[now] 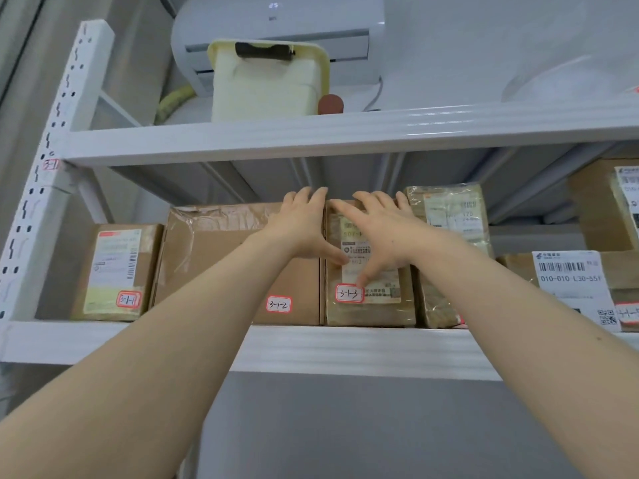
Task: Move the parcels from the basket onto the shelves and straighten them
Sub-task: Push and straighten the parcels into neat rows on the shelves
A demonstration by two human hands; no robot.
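Note:
Several brown parcels stand in a row on a white shelf (311, 347). My left hand (301, 226) lies flat, fingers straight, on the top right corner of a large cardboard parcel marked 3-1-2 (214, 267). My right hand (377, 233) presses with spread fingers on the front of the narrower taped parcel marked 3-1-3 (377, 305), its thumb pointing down near the red-edged sticker. Both parcels stand upright and touch each other. The basket is out of view.
A small parcel marked 3-1-1 (117, 271) stands at the left, a plastic-wrapped parcel (449, 219) and more labelled boxes (570, 281) at the right. The shelf above (345, 133) holds a cream container (266, 84). A perforated upright (52, 140) borders the left.

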